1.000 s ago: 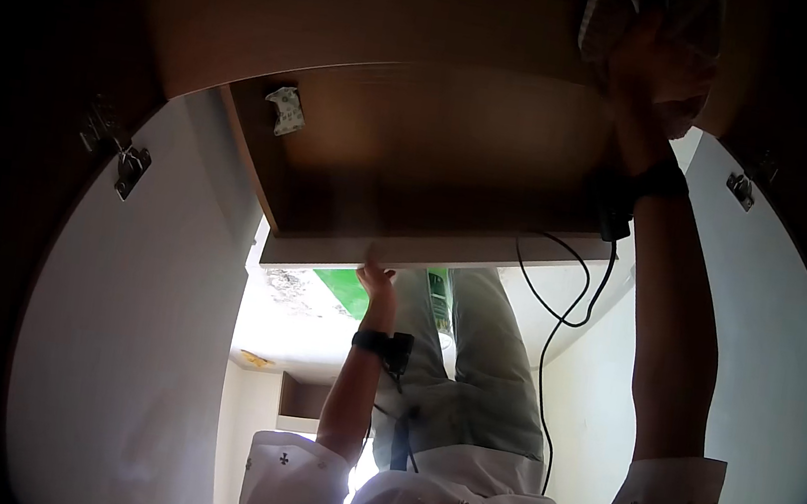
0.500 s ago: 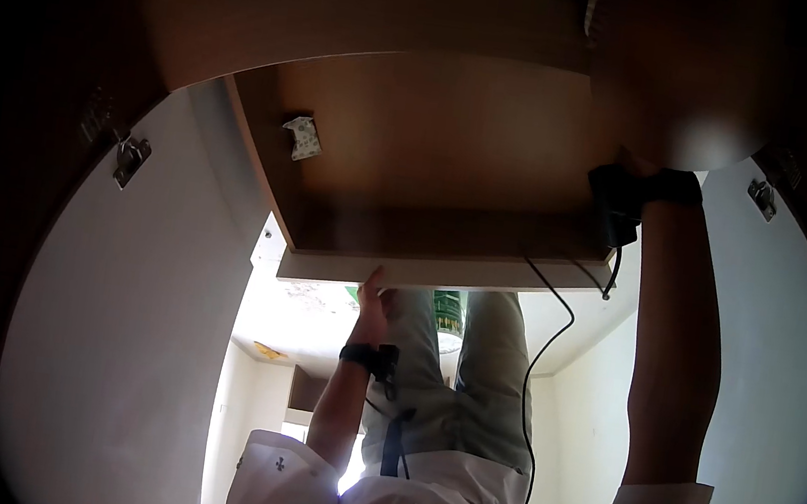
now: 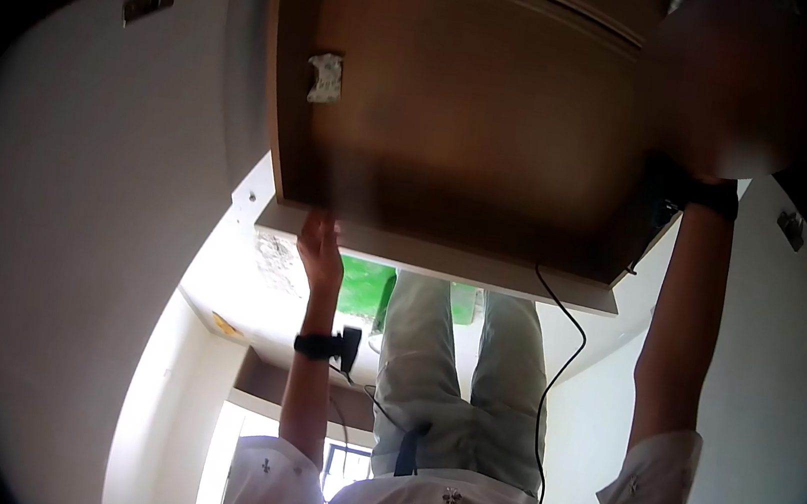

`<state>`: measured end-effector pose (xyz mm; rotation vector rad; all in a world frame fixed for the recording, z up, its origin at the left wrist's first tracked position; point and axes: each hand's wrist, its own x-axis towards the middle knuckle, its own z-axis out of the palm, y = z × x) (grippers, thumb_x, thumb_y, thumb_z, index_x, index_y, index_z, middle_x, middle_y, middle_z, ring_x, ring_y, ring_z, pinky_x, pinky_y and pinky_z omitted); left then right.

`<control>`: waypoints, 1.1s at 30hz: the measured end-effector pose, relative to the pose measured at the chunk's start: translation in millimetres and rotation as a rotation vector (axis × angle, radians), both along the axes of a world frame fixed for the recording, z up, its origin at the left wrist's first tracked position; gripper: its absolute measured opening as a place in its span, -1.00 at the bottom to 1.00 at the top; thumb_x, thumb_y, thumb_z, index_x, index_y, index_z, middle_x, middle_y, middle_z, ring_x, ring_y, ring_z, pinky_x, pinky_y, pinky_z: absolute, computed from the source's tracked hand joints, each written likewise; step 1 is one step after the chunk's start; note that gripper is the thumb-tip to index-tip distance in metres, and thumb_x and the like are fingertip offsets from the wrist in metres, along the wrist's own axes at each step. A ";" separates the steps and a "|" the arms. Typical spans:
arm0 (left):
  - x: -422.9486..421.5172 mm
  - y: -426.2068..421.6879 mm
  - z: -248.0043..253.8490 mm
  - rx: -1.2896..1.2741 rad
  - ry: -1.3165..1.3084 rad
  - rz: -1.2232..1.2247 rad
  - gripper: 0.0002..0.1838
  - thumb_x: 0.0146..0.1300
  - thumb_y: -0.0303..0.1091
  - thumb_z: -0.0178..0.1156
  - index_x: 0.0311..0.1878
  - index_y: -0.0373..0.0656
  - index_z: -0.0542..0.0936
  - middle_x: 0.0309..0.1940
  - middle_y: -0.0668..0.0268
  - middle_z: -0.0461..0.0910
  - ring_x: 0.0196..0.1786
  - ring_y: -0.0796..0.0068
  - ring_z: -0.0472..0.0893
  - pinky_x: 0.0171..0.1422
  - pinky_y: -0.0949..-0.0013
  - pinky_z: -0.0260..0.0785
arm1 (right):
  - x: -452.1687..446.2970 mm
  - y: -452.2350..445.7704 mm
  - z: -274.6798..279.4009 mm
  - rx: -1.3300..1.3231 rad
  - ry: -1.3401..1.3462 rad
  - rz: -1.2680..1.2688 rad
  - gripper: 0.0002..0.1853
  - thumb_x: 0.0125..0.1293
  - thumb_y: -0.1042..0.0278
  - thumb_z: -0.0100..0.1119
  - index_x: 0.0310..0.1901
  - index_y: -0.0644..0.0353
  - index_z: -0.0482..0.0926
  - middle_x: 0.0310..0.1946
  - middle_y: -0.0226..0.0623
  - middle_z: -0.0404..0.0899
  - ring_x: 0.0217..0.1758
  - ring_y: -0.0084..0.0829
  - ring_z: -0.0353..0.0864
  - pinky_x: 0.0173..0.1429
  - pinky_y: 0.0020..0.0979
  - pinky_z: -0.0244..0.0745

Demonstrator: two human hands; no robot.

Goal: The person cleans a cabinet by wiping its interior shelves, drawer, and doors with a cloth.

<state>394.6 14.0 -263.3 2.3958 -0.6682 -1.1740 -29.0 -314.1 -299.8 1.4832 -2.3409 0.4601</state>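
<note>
Touching boxy, wood-look drawer (image 3: pixel 471 109): L hand (image 3: pixel 323 254)

I see the left hand (image 3: pixel 323 254) at the pale front board (image 3: pixel 481 275) of a brown wooden drawer (image 3: pixel 471 109), fingers extended at its edge. A small white patterned packet (image 3: pixel 325 78) lies inside, near the left wall. From here the right hand (image 3: pixel 731 86) is a dark blur beside the drawer's other side; I can't make out its grip. Each wrist wears a black strapped device (image 3: pixel 336 347). Grey-green trousers (image 3: pixel 422 345) show past the front board, a thin black cable (image 3: pixel 579 344) running alongside.
</note>
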 end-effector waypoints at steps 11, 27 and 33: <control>34.9 29.5 -69.7 -0.044 -0.388 -0.271 -0.68 0.04 -0.09 0.25 -0.25 -0.12 0.70 -0.29 0.11 0.68 -0.26 -0.05 0.66 -0.16 0.05 0.51 | 39.0 190.9 -82.4 0.006 -0.889 -0.017 -0.36 0.18 0.21 0.37 0.19 0.48 0.41 0.13 0.10 0.52 0.16 -0.18 0.57 0.21 -0.23 0.50; 9.0 -4.0 -43.2 -0.035 -0.455 -0.383 -0.83 -0.05 -0.26 0.21 -0.59 -0.03 0.42 -0.61 0.32 0.43 -0.56 0.20 0.52 -0.49 0.14 0.34 | 342.0 81.5 -171.8 0.355 -0.410 0.266 -0.23 0.10 -0.34 0.22 0.00 0.33 0.61 0.07 0.07 0.51 0.20 -0.02 0.44 0.22 -0.03 0.39; 8.6 -0.2 -43.8 -0.052 -0.479 -0.413 -0.78 -0.06 -0.22 0.19 -0.61 -0.04 0.37 -0.62 0.31 0.41 -0.58 0.17 0.49 -0.52 0.12 0.27 | 408.2 61.8 -164.1 0.129 -0.669 0.224 -0.34 0.04 -0.12 0.38 -0.02 0.34 0.56 0.10 0.04 0.43 0.10 0.06 0.45 0.15 -0.06 0.42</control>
